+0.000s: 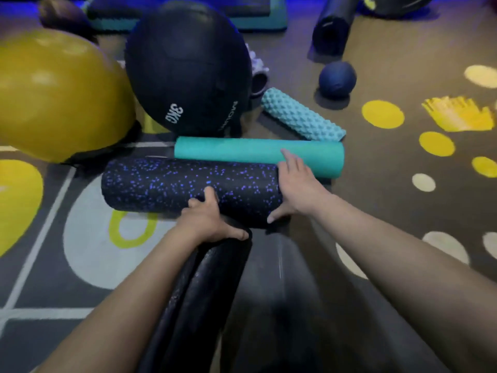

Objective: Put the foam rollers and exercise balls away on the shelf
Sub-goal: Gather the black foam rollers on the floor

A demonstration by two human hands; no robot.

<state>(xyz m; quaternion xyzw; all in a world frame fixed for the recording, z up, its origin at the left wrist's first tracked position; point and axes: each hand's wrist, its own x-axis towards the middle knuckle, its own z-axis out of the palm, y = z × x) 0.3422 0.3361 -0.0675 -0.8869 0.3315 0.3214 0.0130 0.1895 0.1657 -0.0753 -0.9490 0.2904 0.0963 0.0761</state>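
On the floor, nothing looks put away yet: the speckled roller (pixel 172 184) lies against the teal roller (pixel 242 152), with the yellow ball (pixel 53 95) and black ball (pixel 188 68) behind. The left hand (pixel 212 222) curls its fingers over the speckled roller, while the right hand (pixel 295 189) presses spread fingers on its end. No shelf shows.

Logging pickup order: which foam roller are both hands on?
The black roller with blue speckles: the left hand grips its near side, the right hand rests on its right end. The smooth teal roller and the bumpy roller lie beyond it.
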